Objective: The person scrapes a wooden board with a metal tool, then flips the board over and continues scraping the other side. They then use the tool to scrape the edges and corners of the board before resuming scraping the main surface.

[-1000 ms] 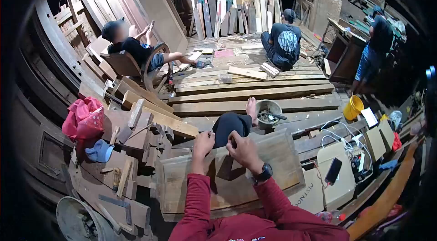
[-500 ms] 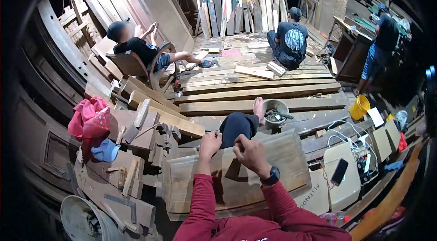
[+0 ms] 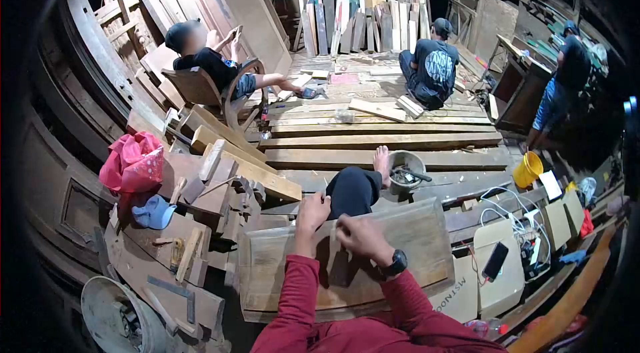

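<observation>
A wooden panel (image 3: 407, 246) with a raised border lies across my lap. Over its far edge, close to my raised knee, my left hand (image 3: 312, 214) has its fingers curled in. My right hand (image 3: 363, 238), slightly blurred, is closed above the middle of the panel and casts a shadow on the wood. Whatever either hand pinches, if anything, is hidden or too small to make out. A dark watch (image 3: 396, 262) is on my right wrist.
On my left a bench (image 3: 140, 253) bears a blue cap (image 3: 154, 212), a pink bag (image 3: 132, 163) and a metal square (image 3: 172, 296). Buckets stand around, one (image 3: 407, 183) by my foot. A phone (image 3: 495, 261) and cables lie right. Three other people are farther back.
My right hand has shifted a little left and down, nearer my left hand. The view has tilted slightly, moving the surroundings a bit to the right.
</observation>
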`<action>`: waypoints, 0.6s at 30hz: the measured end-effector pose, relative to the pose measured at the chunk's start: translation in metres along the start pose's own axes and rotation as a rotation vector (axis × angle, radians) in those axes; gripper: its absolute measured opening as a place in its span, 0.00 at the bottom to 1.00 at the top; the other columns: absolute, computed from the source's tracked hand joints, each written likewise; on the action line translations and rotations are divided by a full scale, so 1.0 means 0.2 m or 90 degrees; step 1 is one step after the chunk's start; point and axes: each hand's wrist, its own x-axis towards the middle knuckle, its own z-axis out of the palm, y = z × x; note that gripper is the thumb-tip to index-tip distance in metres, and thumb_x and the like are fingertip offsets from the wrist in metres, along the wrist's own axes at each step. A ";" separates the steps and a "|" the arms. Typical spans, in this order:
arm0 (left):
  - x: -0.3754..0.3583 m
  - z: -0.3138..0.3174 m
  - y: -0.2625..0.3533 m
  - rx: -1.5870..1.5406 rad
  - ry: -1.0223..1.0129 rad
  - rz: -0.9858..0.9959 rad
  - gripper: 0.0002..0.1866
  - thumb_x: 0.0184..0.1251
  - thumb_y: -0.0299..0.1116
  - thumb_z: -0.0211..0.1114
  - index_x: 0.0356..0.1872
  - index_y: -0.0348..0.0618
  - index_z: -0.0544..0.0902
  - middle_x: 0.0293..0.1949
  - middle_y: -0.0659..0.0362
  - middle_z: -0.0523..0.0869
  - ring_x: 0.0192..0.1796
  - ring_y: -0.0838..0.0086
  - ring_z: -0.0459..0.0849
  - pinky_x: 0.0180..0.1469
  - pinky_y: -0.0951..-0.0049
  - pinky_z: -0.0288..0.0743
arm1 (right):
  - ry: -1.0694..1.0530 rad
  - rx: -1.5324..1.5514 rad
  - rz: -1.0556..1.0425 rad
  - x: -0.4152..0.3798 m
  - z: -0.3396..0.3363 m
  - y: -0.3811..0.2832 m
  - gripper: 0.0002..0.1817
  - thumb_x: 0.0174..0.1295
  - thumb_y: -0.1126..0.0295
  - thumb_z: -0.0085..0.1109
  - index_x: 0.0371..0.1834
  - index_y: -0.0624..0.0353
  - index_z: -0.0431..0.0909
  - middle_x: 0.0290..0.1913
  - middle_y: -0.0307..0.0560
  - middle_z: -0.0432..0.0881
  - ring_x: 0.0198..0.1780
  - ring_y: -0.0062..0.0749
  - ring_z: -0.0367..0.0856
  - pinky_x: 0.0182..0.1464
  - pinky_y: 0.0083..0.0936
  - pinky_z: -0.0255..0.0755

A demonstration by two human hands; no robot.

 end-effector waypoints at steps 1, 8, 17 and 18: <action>0.00 0.01 -0.01 0.000 0.013 0.011 0.18 0.74 0.45 0.62 0.45 0.38 0.88 0.44 0.36 0.88 0.51 0.40 0.86 0.58 0.46 0.78 | 0.020 0.013 0.009 0.01 0.00 0.00 0.08 0.67 0.62 0.62 0.40 0.53 0.79 0.28 0.58 0.85 0.32 0.59 0.86 0.33 0.51 0.77; 0.01 0.01 -0.04 -0.007 0.004 0.014 0.19 0.75 0.44 0.60 0.46 0.35 0.86 0.43 0.37 0.89 0.51 0.39 0.86 0.59 0.44 0.76 | 0.125 -0.010 0.094 0.03 -0.12 -0.05 0.06 0.66 0.67 0.63 0.40 0.56 0.79 0.29 0.54 0.85 0.33 0.53 0.87 0.34 0.43 0.78; 0.00 0.02 -0.06 0.000 0.028 0.010 0.17 0.74 0.43 0.62 0.43 0.36 0.86 0.44 0.38 0.88 0.51 0.40 0.85 0.55 0.46 0.78 | 0.185 0.001 0.113 0.02 -0.15 -0.07 0.04 0.66 0.69 0.61 0.41 0.55 0.81 0.28 0.58 0.84 0.32 0.54 0.87 0.34 0.40 0.79; 0.00 0.02 -0.06 0.004 0.032 0.019 0.17 0.74 0.43 0.62 0.43 0.36 0.85 0.43 0.38 0.88 0.51 0.40 0.85 0.55 0.46 0.78 | 0.162 -0.010 0.109 0.02 -0.14 -0.07 0.04 0.66 0.69 0.61 0.41 0.55 0.81 0.28 0.58 0.84 0.31 0.54 0.87 0.34 0.40 0.79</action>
